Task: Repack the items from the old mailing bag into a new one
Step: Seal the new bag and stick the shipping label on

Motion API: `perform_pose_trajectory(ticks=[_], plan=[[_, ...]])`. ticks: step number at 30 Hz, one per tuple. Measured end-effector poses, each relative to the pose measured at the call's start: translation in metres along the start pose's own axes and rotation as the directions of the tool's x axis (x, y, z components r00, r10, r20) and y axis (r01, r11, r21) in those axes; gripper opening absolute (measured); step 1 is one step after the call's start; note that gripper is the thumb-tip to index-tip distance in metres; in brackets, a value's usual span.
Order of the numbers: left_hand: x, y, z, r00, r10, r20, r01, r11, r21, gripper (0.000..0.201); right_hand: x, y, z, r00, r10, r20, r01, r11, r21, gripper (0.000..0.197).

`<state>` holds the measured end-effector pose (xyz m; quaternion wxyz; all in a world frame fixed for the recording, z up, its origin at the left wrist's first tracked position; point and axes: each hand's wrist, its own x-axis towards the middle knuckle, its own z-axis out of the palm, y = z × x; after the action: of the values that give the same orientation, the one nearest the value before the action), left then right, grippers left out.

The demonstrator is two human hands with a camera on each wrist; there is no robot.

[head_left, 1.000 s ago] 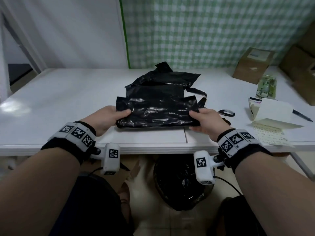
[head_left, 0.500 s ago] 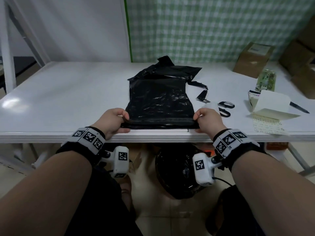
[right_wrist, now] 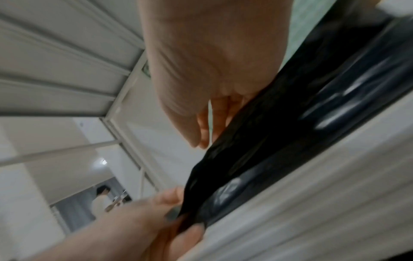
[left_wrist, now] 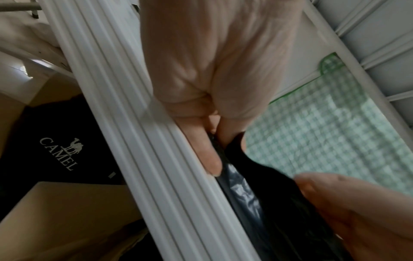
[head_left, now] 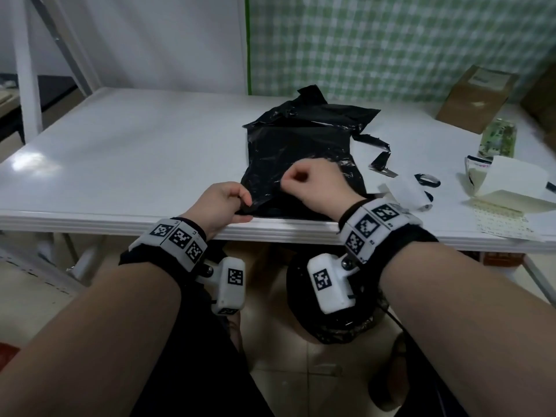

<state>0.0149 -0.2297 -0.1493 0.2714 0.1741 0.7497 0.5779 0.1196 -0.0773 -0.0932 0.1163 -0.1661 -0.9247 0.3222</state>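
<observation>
A glossy black mailing bag [head_left: 301, 152] lies flat on the white table [head_left: 120, 164], its near edge at the table's front edge. Behind it lies a crumpled, torn black bag [head_left: 319, 115]. My left hand [head_left: 245, 206] pinches the flat bag's near left corner between thumb and fingers; the left wrist view shows this left hand [left_wrist: 218, 159] against the table edge. My right hand [head_left: 288, 179] is curled over the near middle of the bag and lifts its top film. In the right wrist view the film [right_wrist: 245, 141] rises to my right hand [right_wrist: 202, 139].
A torn black strip [head_left: 380, 152], scissors [head_left: 427, 182] and white paper [head_left: 403, 191] lie right of the bag. Further right are a label roll with sheets [head_left: 511, 185], a green packet [head_left: 498, 139] and a cardboard box [head_left: 475, 97]. A black-lined bin [head_left: 331, 320] stands under the table.
The folded bag was spread flat with its near edge drawn to the table's front. My right hand left the near right corner, moved left and curled over the bag's middle. My left hand kept its corner.
</observation>
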Motion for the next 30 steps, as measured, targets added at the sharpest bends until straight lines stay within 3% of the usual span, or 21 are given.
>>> perform_pose_trajectory(ticks=[2, 4, 10, 14, 30], plan=[[-0.002, 0.001, 0.0, 0.999, 0.022, 0.023, -0.022, 1.0, -0.006, 0.036, 0.007, -0.009, 0.022, 0.992, -0.04, 0.118, 0.045, 0.998, -0.042, 0.008], [-0.004, 0.001, -0.001, 0.998, 0.041, 0.044, -0.04, 0.999, -0.024, 0.031, 0.011, -0.012, 0.039, 0.988, -0.023, 0.152, 0.03, 0.999, -0.045, 0.008], [-0.002, -0.001, -0.005, 1.0, 0.014, 0.016, -0.013, 0.999, -0.037, 0.02, 0.012, -0.002, 0.064, 0.994, 0.042, 0.097, -0.05, 0.995, 0.086, 0.015], [-0.002, 0.004, -0.009, 0.993, -0.074, 0.088, 0.098, 0.949, -0.301, 0.012, 0.014, 0.003, 0.069, 0.997, 0.049, 0.066, -0.056, 0.993, 0.099, 0.019], [-0.002, 0.003, -0.012, 0.994, -0.036, 0.1, 0.062, 0.959, -0.277, 0.017, 0.015, 0.007, 0.072, 0.994, 0.004, 0.106, -0.02, 0.987, 0.156, 0.021]])
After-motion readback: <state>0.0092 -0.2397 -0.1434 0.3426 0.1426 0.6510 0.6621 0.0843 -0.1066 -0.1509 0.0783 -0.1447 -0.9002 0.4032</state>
